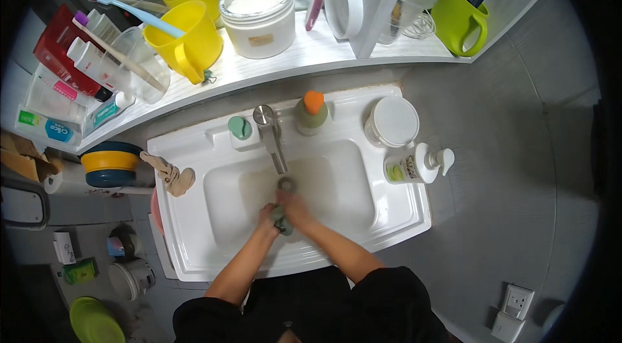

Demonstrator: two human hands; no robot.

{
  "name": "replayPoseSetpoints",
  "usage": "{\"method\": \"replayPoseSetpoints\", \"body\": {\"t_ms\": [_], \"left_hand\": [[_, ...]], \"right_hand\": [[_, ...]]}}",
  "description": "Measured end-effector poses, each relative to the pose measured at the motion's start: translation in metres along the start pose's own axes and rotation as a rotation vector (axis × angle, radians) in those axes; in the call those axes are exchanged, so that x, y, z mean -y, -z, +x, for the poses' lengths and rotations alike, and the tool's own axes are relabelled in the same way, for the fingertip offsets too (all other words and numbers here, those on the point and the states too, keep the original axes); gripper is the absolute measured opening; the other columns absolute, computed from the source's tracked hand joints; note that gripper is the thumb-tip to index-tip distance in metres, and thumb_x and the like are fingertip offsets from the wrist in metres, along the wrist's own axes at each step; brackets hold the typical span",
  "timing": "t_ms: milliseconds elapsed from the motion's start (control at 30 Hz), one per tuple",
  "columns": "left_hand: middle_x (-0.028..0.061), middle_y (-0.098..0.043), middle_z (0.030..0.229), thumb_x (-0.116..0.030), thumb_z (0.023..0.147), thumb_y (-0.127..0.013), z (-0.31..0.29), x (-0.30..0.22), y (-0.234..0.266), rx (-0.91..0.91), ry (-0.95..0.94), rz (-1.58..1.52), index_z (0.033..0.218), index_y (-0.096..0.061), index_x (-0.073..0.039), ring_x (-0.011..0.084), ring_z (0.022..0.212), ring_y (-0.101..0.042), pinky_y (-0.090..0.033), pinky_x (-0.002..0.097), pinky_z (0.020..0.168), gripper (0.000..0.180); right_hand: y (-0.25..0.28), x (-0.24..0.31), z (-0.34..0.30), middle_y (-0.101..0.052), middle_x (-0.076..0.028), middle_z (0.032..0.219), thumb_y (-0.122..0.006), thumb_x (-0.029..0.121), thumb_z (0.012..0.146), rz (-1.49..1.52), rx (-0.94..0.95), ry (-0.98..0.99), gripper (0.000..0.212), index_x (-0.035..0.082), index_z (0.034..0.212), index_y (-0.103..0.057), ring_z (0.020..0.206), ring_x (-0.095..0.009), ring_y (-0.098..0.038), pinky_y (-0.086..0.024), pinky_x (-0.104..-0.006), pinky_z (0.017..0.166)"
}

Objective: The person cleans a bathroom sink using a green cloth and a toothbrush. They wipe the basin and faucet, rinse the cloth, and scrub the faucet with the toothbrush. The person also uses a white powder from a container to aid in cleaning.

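Observation:
Over the white sink [188, 226], a bunched grey-green cloth [281, 221] is between my two hands. My left hand [266, 216] is closed on its left side. Pressed against the cloth from the upper right is my right hand [295, 210], smeared by motion, so its fingers are not clear. Just beyond my hands, the drain [286, 184] shows beneath the metal faucet [271, 139]. Cloudy water appears to lie in the basin. A crumpled beige sock [172, 176] rests on the sink's left rim.
On the sink's back ledge are a green soap bar [240, 127] and an orange-capped bottle [312, 113]. A white tub [392, 121] and a pump bottle [414, 165] stand to the right. Yellow cups [184, 41] and a cream jar [258, 19] crowd the shelf [259, 74] above.

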State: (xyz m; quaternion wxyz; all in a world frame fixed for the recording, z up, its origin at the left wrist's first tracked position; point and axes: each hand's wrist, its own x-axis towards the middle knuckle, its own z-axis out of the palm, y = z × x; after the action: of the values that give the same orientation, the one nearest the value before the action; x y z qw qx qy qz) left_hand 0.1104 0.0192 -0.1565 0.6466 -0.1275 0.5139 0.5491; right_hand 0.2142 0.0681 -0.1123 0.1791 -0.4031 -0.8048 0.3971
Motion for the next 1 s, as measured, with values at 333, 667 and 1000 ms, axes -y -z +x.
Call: {"method": "replayPoseSetpoints", "body": {"t_ms": [333, 667, 1000], "left_hand": [[0.0094, -0.056, 0.109, -0.019, 0.094, -0.038, -0.023, -0.007, -0.033, 0.095, 0.216, -0.170, 0.114, -0.048, -0.004, 0.0213, 0.097, -0.056, -0.044, 0.0341, 0.088, 0.026], [0.0130, -0.059, 0.102, -0.020, 0.089, -0.051, -0.030, -0.021, -0.004, 0.254, 0.352, -0.143, 0.109, -0.052, -0.001, 0.0244, 0.094, -0.059, -0.050, 0.0380, 0.081, 0.028], [0.0117, -0.053, 0.111, -0.006, 0.080, -0.060, -0.092, -0.121, 0.018, 0.489, 0.289, 0.368, 0.121, -0.042, 0.002, 0.0203, 0.094, -0.057, -0.050, 0.0308, 0.080, 0.045]], "right_hand": [[-0.007, 0.005, 0.007, -0.060, -0.019, 0.080, -0.048, 0.024, 0.088, 0.194, -0.173, -0.151, 0.022, 0.004, 0.086, -0.059, 0.078, -0.035, -0.058, -0.046, -0.0412, 0.066], [0.014, -0.026, 0.019, -0.061, -0.011, 0.094, -0.054, 0.030, 0.087, 0.161, 0.060, -0.253, 0.031, 0.004, 0.104, -0.057, 0.080, -0.020, -0.059, -0.046, -0.0351, 0.068], [0.110, -0.018, -0.004, -0.057, -0.003, 0.081, -0.066, 0.026, 0.081, 0.738, 0.571, -0.550, 0.029, 0.003, 0.096, -0.058, 0.071, -0.010, -0.053, -0.044, -0.0243, 0.061]]}}
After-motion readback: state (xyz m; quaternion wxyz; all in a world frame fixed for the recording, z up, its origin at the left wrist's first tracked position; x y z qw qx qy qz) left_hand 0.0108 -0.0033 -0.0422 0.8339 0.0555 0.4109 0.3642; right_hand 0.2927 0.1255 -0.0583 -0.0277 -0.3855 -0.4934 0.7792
